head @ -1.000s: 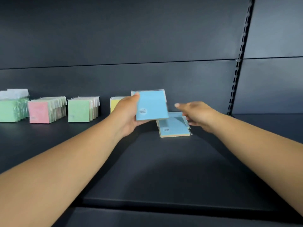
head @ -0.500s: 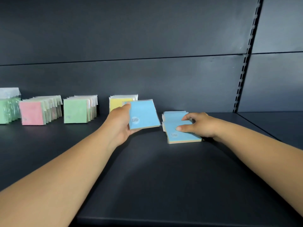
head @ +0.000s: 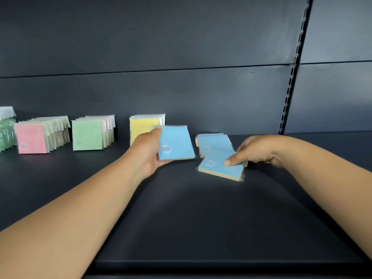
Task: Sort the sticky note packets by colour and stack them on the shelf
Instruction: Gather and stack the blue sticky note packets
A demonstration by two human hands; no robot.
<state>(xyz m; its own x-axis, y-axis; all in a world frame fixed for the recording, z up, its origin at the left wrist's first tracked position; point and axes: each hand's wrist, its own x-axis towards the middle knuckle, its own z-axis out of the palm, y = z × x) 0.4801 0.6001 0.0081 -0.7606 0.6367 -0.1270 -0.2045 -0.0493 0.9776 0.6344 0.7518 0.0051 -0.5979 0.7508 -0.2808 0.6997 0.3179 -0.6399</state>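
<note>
matt dark metal shelf (head: 201,218), glossy plastic-wrapped packets (head: 177,142)

A dark shelf (head: 181,218) carries rows of upright packets along its back edge: a green row (head: 6,135) at the far left, then a pink row (head: 32,138), another green row (head: 87,134) and a yellow row (head: 141,127). Right of these, blue packets (head: 213,141) lie flat, and another blue packet (head: 219,168) lies askew just in front.

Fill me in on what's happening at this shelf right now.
A person is sorting sticky note packets by colour. The left hand holds one blue packet upright, while the right hand grips the top packet of the flat blue pile. Pink, green and yellow rows already stand along the shelf.
</note>
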